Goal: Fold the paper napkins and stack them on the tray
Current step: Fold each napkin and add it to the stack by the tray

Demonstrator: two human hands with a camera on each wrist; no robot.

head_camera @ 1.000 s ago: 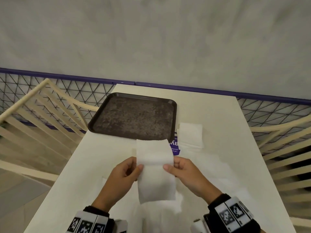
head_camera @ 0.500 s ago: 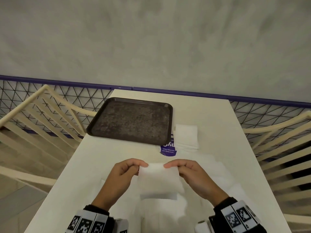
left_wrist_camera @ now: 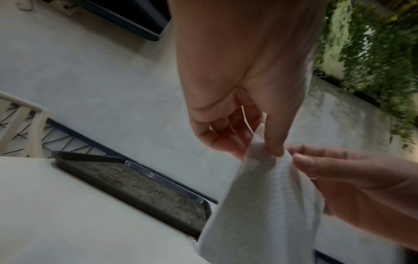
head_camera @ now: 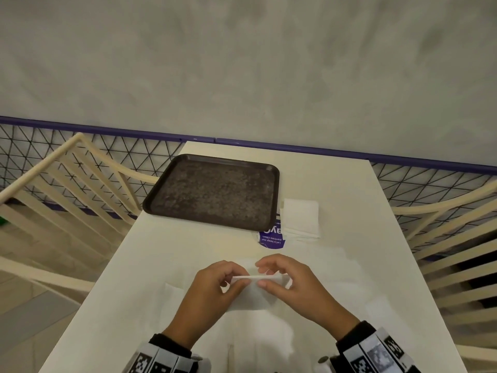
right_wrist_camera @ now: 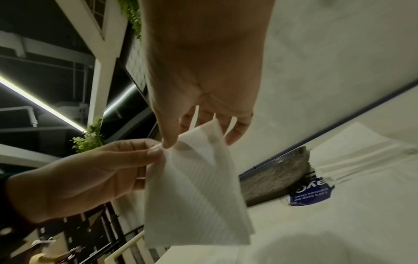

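Both hands hold one folded napkin (head_camera: 251, 294) up off the white table (head_camera: 336, 189), near its front edge; the left hand (head_camera: 212, 292) pinches the napkin's upper left corner between thumb and forefinger, its other fingers curled loosely behind; the right hand (head_camera: 290, 284) pinches the upper right corner the same way, thumb in front of the paper, forefinger behind it. In the head view the top edge of the napkin runs as a thin white line between the two sets of fingertips, and the rest of the sheet hangs down below them, partly covered by the hands; the two thumbs come close together at the middle of that edge. The right wrist view shows the napkin (right_wrist_camera: 194, 192) dangling from the thumb tip, layers of the fold visible through the thin paper; the left wrist view shows the napkin (left_wrist_camera: 267, 205) draping from the left thumb and forefinger, with the right hand (left_wrist_camera: 353, 184) just beside them.

The dark tray (head_camera: 215, 195) lies further back on the table, left of centre, with nothing on it; just beside its right edge lies a small stack of napkins (head_camera: 301, 219), resting partly on a purple sticker (head_camera: 271, 238); more flat white paper lies on the table under and around the hands, its outlines hard to tell against the surface.
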